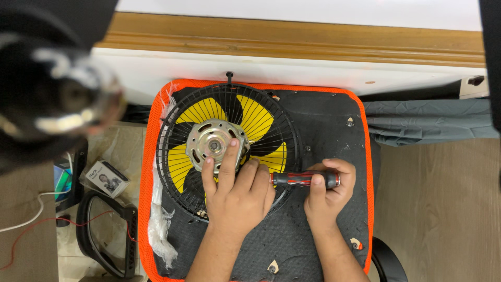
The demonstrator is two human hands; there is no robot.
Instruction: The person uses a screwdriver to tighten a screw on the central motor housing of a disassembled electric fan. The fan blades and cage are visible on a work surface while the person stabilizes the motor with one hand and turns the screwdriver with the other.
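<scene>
Down at the far left of the frame I see a blurred dark object (49, 89) filling the upper left corner, and below it a badge card (107, 179) and a black curved frame (107, 235) on the floor. Moving right, the fan (227, 149) lies flat on a black cushion with an orange rim (147, 172): round black wire guard, yellow blades beneath, and a silver metal motor plate (213, 144) at its hub. My left hand (237, 196) rests flat on the lower right of the guard, fingers spread, two fingertips touching the motor plate. Just beside it, my right hand (329, 190) is curled around a screwdriver (305, 179) with a black and red handle, held level, its tip end hidden behind the left hand's fingers at the guard. Right of that hand the cushion is bare up to the orange edge, save for a small screw (350, 121) at upper right. Farther right, grey cloth (428, 122) and wooden floor; a white and wooden ledge (292, 36) runs along the top.
</scene>
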